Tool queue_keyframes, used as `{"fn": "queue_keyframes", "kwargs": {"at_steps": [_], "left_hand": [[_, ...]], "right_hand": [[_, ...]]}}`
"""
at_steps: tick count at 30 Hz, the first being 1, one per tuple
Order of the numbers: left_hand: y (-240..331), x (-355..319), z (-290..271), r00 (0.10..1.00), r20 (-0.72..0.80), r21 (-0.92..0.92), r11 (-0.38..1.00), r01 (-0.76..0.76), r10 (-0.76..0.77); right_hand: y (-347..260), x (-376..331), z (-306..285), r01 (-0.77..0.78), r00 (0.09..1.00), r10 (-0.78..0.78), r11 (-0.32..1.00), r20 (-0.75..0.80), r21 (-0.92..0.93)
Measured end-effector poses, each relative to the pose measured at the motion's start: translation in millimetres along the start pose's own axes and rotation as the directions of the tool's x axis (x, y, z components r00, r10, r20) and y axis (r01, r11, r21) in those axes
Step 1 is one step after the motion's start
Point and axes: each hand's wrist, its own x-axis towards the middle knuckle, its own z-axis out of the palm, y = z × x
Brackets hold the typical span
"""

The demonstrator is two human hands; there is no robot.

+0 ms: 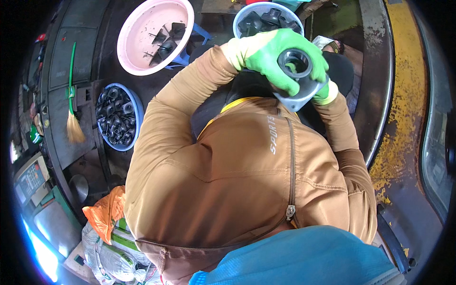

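Note:
My left hand point(270, 53), in a green and cream glove, is closed over a dark grey plastic part point(294, 101). The part has a round black collar with an open hole and a flat, angular flange. My left thumb lies along its near side and the fingers reach over the far side. Pressed against the part's right side is my right hand point(327, 93), also gloved. Most of its fingers are hidden behind the part. Green glove shows through the hole. Both hands are raised in front of my brown jacket.
A pink basin point(124, 40) with several black finned parts rests on a blue stool point(202, 31). Further right is a light blue basin point(241, 9) of black parts; another blue tub point(138, 107) stands left. A broom point(72, 102), sacks point(107, 256) and a yellow worn machine frame point(403, 99) surround me.

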Motion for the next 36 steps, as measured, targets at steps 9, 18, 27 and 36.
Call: {"fn": "queue_keyframes", "kwargs": {"at_steps": [9, 18, 27, 36], "left_hand": [[14.6, 5.0, -40.0, 0.978, -0.194, 0.457, 0.875, 0.160, -0.077], [-16.2, 12.5, 18.1, 0.722, -0.604, 0.479, 0.878, -0.008, 0.336], [15.6, 7.9, 4.7, 0.883, -0.385, 0.502, 0.864, -0.042, 0.267], [14.6, -2.6, -1.5, 1.000, -0.016, 0.097, 0.995, 0.022, -0.021]], "right_hand": [[-11.8, 45.6, -17.6, 0.111, 0.965, -0.157, 0.970, -0.211, -0.215], [-15.5, 41.8, 15.8, 0.168, 0.853, 0.185, 0.788, -0.489, 0.592], [-53.8, 38.6, -19.1, -0.006, 0.980, -0.024, 0.989, -0.199, -0.145], [-32.5, 9.0, -17.0, -0.067, 0.996, 0.052, 0.974, 0.074, 0.217]]}}
